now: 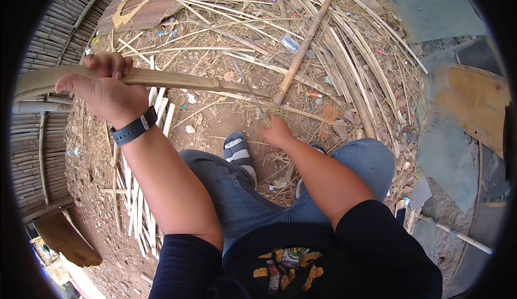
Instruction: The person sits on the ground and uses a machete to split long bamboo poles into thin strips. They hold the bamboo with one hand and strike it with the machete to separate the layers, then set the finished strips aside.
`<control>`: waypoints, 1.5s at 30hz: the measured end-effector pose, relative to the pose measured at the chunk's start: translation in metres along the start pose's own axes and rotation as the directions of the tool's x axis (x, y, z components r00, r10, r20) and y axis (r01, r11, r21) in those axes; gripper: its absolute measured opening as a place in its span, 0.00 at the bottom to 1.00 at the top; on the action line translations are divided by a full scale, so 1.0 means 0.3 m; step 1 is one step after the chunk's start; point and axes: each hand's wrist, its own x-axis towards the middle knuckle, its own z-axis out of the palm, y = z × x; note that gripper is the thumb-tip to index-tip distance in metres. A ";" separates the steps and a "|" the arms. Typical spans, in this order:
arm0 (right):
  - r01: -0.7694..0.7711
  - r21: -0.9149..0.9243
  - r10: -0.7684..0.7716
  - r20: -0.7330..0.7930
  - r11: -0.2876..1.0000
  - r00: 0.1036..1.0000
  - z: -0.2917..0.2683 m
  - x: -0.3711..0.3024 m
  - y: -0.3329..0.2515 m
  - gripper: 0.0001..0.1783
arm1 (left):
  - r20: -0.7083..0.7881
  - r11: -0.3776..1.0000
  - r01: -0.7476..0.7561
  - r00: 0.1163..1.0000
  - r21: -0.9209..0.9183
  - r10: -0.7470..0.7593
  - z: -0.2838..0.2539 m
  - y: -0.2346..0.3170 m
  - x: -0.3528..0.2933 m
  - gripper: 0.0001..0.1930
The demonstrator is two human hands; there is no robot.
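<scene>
A downward view is given over a seated person's lap, onto bare earth littered with split bamboo. The left hand (105, 92) is closed around a long, flat strip of bamboo (177, 79), with the fingers curled over its upper edge and the thumb stretched out along its left part. A dark watch (134, 128) is worn on the left wrist. The strip is held roughly level across the left half of the view, from the far left edge toward the middle, where it narrows.

The right hand (276, 132) is closed into a fist around the handle of a knife (249, 90). The thin blade is pointed up and to the left, and its far end is seen at the narrow end of the strip; whether blade and strip are touching cannot be told.

Blue jeans (237, 191) are worn, and one foot in a grey and white sandal (237, 151) is placed on the ground between the two hands. A bundle of pale thin bamboo slats (137, 202) is laid on the ground beneath the left forearm. A round wooden pole (302, 48) is laid slantwise beyond the right hand, among loose bamboo strips and shavings. A wall of bamboo canes (37, 153) is seen at the left edge, and flat grey sheets (447, 153) are spread at the right.
</scene>
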 end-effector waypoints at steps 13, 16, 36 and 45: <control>0.229 -0.220 -0.268 -0.169 0.948 0.948 -0.001 0.014 -0.013 0.27 | 0.202 0.989 0.089 0.977 -0.120 -0.063 -0.018 -0.005 -0.001 0.39; -0.078 -0.117 0.076 -0.017 0.990 0.997 -0.041 0.007 -0.024 0.28 | 0.256 0.983 0.108 0.964 -0.147 -0.067 -0.056 -0.006 0.011 0.40; 0.471 -0.022 -0.466 -0.199 0.882 0.862 -0.050 -0.093 -0.197 0.28 | 0.795 0.843 0.434 0.607 -0.318 -0.013 -0.049 -0.003 -0.005 0.39; 0.437 0.036 -0.433 -0.090 0.899 0.897 -0.024 -0.110 -0.234 0.28 | 0.697 0.869 0.349 0.717 -0.350 -0.008 -0.098 -0.026 0.039 0.41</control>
